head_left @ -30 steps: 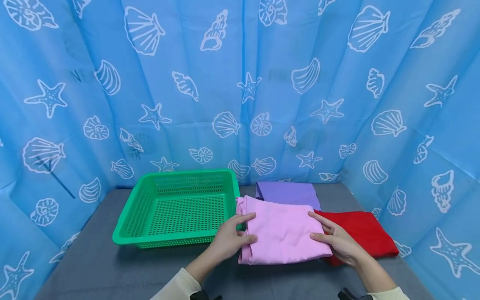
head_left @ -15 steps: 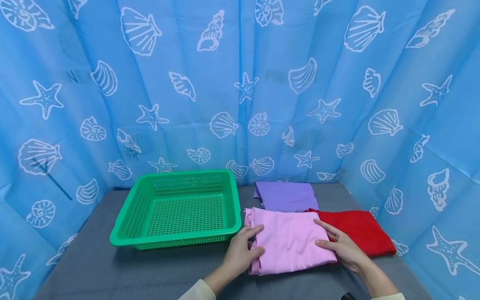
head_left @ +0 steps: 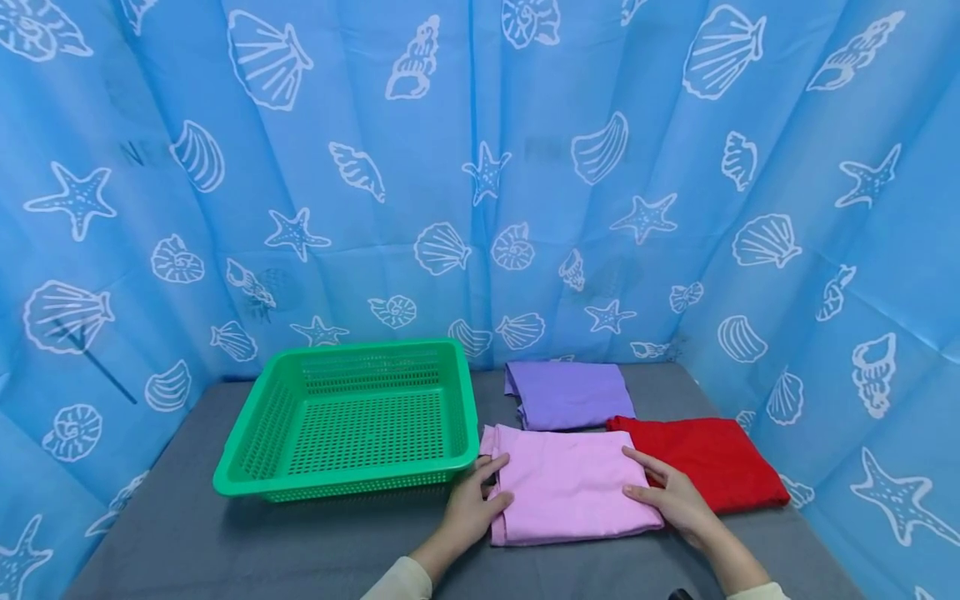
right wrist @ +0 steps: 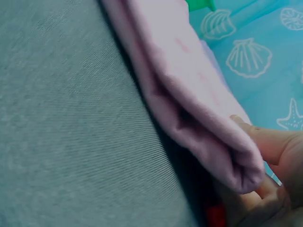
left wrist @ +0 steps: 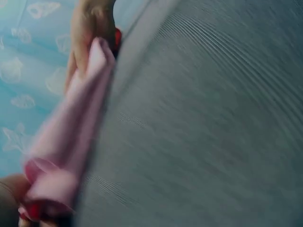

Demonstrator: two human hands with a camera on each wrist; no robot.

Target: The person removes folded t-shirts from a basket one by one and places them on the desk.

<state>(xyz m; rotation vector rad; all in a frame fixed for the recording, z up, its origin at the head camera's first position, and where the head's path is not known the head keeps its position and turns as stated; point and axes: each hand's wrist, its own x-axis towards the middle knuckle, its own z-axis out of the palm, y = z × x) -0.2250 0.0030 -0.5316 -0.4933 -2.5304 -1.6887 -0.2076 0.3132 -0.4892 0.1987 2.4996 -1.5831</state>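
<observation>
The folded pink cloth [head_left: 566, 483] lies flat on the grey tabletop [head_left: 225, 542], at about three o'clock from the green basket [head_left: 352, 421]. The left hand [head_left: 471, 504] pinches its left edge, thumb on top; the right hand [head_left: 667, 496] holds the right edge the same way. To my eye, lifting both sides level, fingers well underneath, would keep the fold from sagging open.
</observation>
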